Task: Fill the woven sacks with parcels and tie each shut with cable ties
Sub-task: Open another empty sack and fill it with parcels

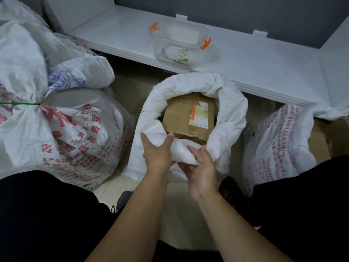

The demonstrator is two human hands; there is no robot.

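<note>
Your open woven sack (228, 118) stands in the middle of the floor, its mouth rolled down into a thick white rim, and one cardboard parcel (186, 118) with a shipping label lies inside. On the far white shelf (264, 69) sits one clear plastic box (179, 41) with orange clips; a small printed packet lies in it. Your left hand (157, 152) grips the near part of the rolled rim, thumb over the top, and your right hand (203, 167) clutches the same rim just beside it from below. To the left lies a filled sack (75, 133), tied shut with a green cable tie (18, 104). To the right stands a third printed sack (279, 144). Three sacks printed or plain are plainly told apart.
</note>
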